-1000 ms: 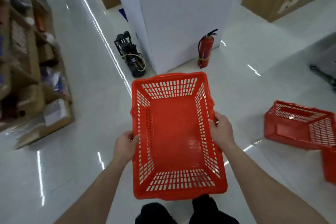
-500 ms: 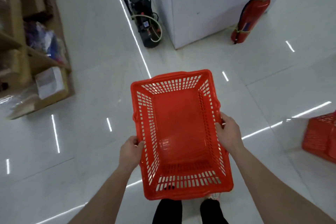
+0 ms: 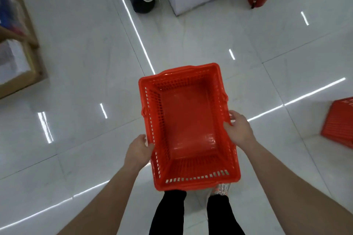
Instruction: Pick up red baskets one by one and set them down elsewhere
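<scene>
basket [image 3: 188, 120] lower than before | left hand [image 3: 138, 149], right hand [image 3: 238, 129] still gripping rims

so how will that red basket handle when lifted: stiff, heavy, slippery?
The red basket is probably stiff: its walls look straight with the left hand and right hand gripping opposite rims. Likely light: slotted plastic, nothing inside. The glossy finish suggests it may be slightly slippery.
</scene>
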The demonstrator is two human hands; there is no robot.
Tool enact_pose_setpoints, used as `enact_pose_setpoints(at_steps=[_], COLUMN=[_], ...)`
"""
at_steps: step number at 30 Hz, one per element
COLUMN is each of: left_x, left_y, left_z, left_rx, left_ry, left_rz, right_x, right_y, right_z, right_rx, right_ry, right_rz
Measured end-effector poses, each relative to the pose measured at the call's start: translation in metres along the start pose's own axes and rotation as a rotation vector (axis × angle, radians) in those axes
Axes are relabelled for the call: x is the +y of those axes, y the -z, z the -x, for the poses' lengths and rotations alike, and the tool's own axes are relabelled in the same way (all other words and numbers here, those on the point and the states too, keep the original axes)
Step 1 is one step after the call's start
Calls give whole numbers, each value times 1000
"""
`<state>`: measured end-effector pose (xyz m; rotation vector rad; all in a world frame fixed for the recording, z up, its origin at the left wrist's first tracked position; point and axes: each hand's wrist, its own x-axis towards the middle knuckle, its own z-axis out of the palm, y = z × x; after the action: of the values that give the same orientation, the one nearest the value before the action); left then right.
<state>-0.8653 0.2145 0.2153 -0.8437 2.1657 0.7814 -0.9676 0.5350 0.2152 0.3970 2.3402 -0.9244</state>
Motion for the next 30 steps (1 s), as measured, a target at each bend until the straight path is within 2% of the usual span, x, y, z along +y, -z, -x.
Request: enact_pose_setpoints(at_steps=[4, 8, 12, 17, 20, 25, 30], left_x=[5, 36, 93, 173, 201, 224, 217], left_y=[1, 18, 41, 43, 23, -26, -79], left_z=[17, 59, 118, 202, 250, 343, 452], left_rx=[26, -33, 6, 1, -48, -187, -284], left_ry=[-43, -122, -270, -568, -763, -1030, -1269], left_rz=[-211, -350, -461, -632, -725, -901, -1113], right_x=[5, 4, 13, 37, 62, 100, 139], right_y=[10, 57, 123, 194, 210, 189, 142], right_z=[15, 58, 125, 240, 322, 468, 612], right_rx=[-27, -52, -65, 62, 171, 326, 427], right_ry=[-36, -47, -118, -265, -402, -635, -901], right_rz=[340, 509, 589, 496, 378, 163, -47])
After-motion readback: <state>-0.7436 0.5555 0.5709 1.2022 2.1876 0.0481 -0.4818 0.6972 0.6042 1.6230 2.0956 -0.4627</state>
